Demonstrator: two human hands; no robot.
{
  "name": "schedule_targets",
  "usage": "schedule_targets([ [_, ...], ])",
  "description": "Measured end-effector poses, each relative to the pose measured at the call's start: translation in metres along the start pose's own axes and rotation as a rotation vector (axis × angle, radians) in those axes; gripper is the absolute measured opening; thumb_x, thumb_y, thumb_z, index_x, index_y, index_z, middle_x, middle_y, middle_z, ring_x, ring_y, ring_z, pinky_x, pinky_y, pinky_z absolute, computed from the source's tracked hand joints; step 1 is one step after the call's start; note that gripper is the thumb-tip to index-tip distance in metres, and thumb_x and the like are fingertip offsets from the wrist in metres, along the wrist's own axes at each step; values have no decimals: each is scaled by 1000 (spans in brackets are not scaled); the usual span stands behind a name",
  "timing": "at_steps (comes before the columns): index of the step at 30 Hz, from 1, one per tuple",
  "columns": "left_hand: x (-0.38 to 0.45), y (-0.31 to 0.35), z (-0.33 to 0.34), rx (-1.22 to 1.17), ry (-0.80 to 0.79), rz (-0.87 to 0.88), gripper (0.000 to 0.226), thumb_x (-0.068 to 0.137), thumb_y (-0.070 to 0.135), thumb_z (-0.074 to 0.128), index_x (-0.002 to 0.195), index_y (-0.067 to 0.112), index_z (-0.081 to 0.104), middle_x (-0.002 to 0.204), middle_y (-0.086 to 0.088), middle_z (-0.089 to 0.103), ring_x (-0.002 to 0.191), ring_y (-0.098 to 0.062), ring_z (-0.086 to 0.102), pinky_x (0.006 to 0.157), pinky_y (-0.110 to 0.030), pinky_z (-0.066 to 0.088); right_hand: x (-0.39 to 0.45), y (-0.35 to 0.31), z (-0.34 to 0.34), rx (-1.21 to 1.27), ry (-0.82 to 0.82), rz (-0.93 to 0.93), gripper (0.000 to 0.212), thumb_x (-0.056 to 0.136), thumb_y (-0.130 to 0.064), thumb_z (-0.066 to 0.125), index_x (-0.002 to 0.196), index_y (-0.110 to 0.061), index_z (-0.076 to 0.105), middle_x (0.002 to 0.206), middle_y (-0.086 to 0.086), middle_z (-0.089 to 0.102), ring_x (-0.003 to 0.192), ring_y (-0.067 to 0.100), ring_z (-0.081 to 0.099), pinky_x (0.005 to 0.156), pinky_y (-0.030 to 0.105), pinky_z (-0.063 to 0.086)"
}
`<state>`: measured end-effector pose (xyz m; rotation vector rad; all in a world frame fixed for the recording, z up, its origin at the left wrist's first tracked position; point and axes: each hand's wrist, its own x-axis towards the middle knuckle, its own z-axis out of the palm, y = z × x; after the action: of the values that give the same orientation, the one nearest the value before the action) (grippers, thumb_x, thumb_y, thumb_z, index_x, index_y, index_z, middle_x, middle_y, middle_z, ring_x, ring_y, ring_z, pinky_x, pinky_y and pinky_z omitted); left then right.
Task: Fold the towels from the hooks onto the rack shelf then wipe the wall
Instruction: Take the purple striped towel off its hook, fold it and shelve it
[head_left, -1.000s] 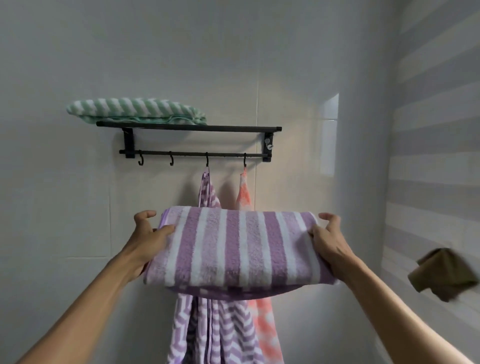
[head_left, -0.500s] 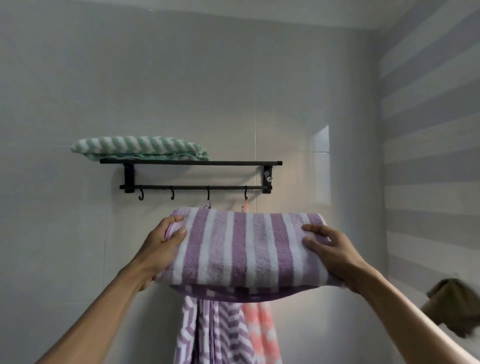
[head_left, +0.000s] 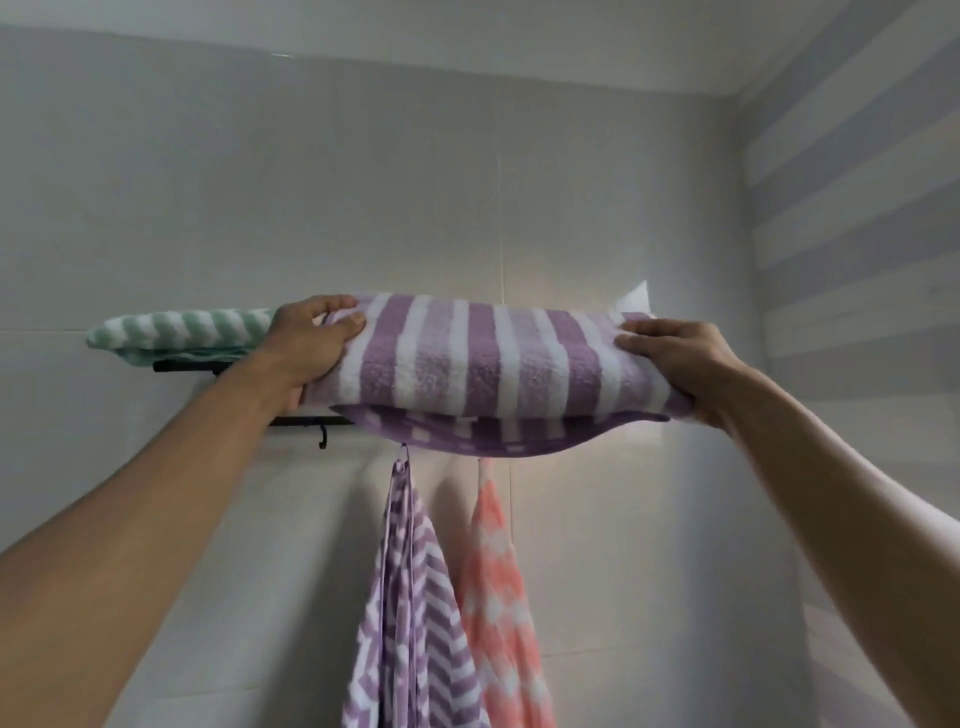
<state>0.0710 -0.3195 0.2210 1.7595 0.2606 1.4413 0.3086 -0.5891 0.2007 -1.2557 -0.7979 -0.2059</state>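
A folded purple-and-white striped towel (head_left: 493, 358) was held up level in front of the black rack shelf (head_left: 187, 366), at shelf height, so that most of the shelf was hidden behind it; whether the towel already rested on the shelf could not be told. Its lower layer sagged in a curve below the folded stack.

The left hand (head_left: 306, 348) was closed on the towel's left end, with the thumb and fingertips pressed on top and the palm underneath. The right hand (head_left: 680, 358) was closed on the right end in the same way, fingers laid over the top edge and the rest of the hand wrapped below.

At the left end of the shelf a folded green-and-white striped towel (head_left: 176, 330) was lying, its right part covered by the left hand. Below the shelf a short length of the hook rail (head_left: 306, 422) was seen, with one bare hook (head_left: 323, 441) near its left side.

Under the held towel two more towels were hanging against the tiled wall (head_left: 208, 182): a purple chevron towel (head_left: 410, 613) on the left and a pink-and-white towel (head_left: 498, 597) just beside it on the right, the two touching lower down. Their hooks were hidden by the held towel.

A side wall (head_left: 857, 208) with pale horizontal stripes was seen on the right.
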Motion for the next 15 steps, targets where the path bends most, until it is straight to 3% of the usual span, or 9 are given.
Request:
schedule_targets([
  [2,22,6,7,15,8,-14,26,95,20,68,121,21,69,122,-3,66,102,-20,67,80,-25,55,24,-6,2,15,-5,10,12,82,-10,81,93,-14,76,105,10,76,92,25,74,79,43,62],
  [4,42,6,15,9,-4,-40,28,95,20,69,123,19,69,118,-5,69,94,-20,69,74,-29,59,46,-7,4,3,-20,22,13,82,-9,80,94,-12,77,103,12,76,85,26,74,61,39,62],
  [8,83,2,34,47,6,-68,15,94,15,68,108,13,73,111,-10,72,92,-21,70,71,-29,62,86,-6,12,-14,-42,75,15,83,-7,77,97,-4,76,90,20,72,53,27,68,37,29,50],
  [10,104,0,42,89,-9,-83,7,94,15,68,96,15,74,109,-11,74,94,-24,72,81,-35,62,110,-3,17,-6,-63,118,15,85,-5,74,98,2,71,83,21,68,40,25,62,34,26,45],
  [12,119,1,50,144,-38,-130,9,92,16,69,99,13,75,106,-14,75,94,-30,74,89,-44,60,134,1,21,-15,-95,148,13,88,-6,71,97,4,68,78,19,66,37,24,60,33,24,43],
  [15,136,3,61,210,-65,-180,18,90,18,70,103,6,74,94,-20,76,83,-36,75,76,-51,62,171,12,29,-28,-137,156,10,90,-6,68,95,3,69,70,15,65,37,22,58,34,23,42],
])
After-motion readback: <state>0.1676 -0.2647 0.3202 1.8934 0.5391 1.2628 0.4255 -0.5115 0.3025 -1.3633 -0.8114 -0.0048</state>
